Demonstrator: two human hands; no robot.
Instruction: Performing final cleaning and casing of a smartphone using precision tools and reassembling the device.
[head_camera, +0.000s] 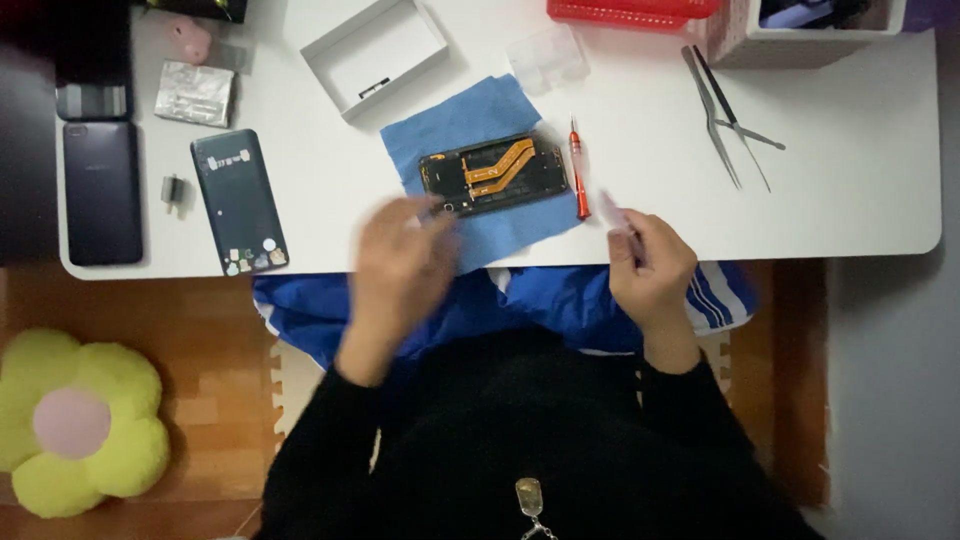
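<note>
Black sleeves frame a phone teardown: the right hand (652, 268) pinches a thin pale strip (610, 212), while the blurred left hand (400, 262), grip unclear, hovers at the opened phone (494, 172) on the blue cloth (470, 125); careful part-handling seems underway.

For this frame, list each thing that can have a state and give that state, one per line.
Opened phone: back off, orange flex cables showing, flat on blue cloth.
Back cover: detached, inner side up.
Dark phone: closed, lying flat.
White box: open, nearly empty.
Red screwdriver: lying beside the opened phone, unheld.
Tweezers: two pairs, unheld.
Left hand: blurred, at the phone's near edge.
Right hand: grip shut on a small pale piece.
</note>
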